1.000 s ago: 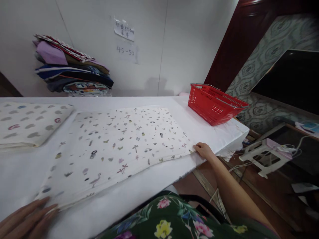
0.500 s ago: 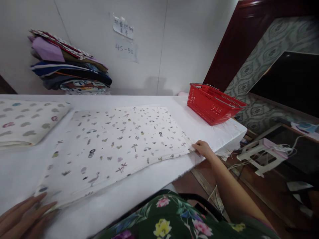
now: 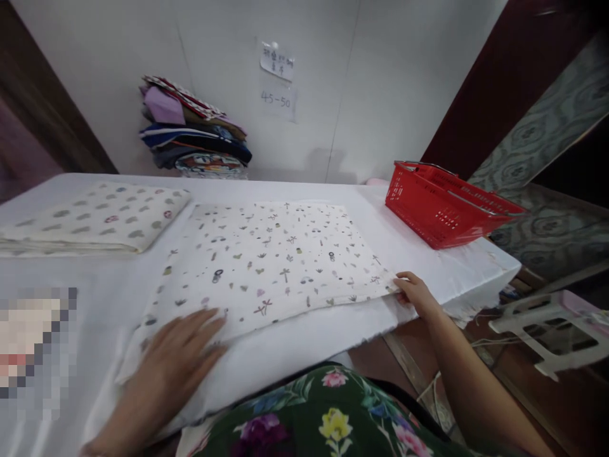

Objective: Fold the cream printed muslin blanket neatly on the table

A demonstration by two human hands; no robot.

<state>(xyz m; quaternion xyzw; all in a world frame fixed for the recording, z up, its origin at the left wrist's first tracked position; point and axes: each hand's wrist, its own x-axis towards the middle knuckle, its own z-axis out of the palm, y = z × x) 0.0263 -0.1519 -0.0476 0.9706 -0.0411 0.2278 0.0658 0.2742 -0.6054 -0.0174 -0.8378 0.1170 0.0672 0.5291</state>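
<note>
A white cloth (image 3: 285,254) printed with small palm trees, cars and plants lies spread on the white-covered table in front of me. My left hand (image 3: 178,355) rests flat on its near left corner, palm down with the fingers stretched out. At the near right corner, my right hand (image 3: 413,293) pinches the cloth's edge between thumb and fingers. The cloth's near left corner is partly hidden under my left hand and forearm.
A folded cream cloth with grey prints (image 3: 114,212) lies to the left. Against the wall rises a stack of folded fabrics (image 3: 195,136). A red basket (image 3: 442,206) stands at the table's right end. Beyond the edge is a white stool (image 3: 556,330). A pixelated patch covers the lower left.
My left hand has moved from the corner's edge onto the cloth, lying flat there. My right hand keeps its hold. The view has turned left, so everything appears farther right.
</note>
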